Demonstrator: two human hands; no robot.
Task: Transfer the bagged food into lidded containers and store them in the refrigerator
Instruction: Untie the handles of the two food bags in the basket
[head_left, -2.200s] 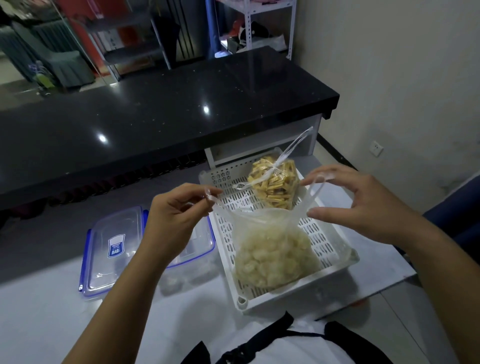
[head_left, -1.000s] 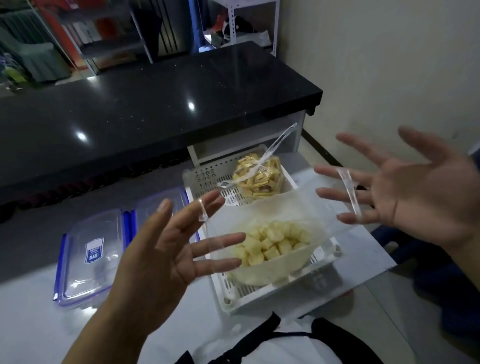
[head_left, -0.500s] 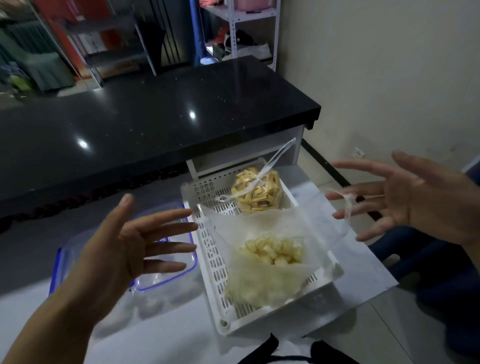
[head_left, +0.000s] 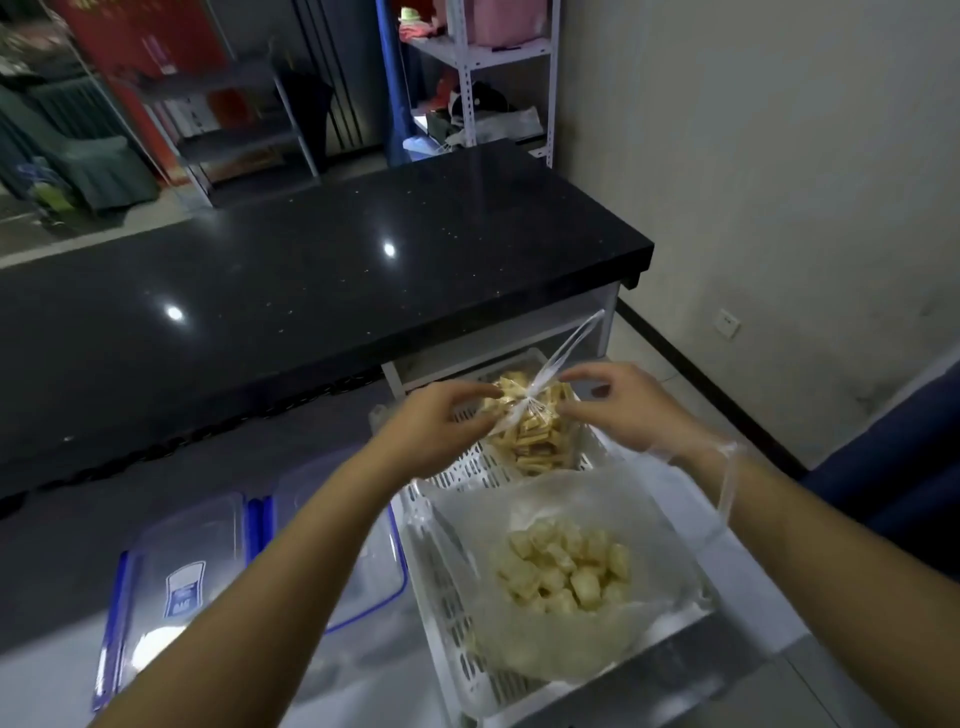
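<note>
Left hand (head_left: 436, 426) and right hand (head_left: 623, 410) have reached the crinkly knotted bag (head_left: 530, 441), pinching its top.

Container lid (head_left: 200, 535): blue label (head_left: 183, 592), lettering too blurred to read; nothing else legible.

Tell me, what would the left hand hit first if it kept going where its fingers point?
Probably the knot of the tied bag of yellow sticks: fingertips of the left hand look almost on it, though depth is unclear. The right hand lies just beyond.
</note>
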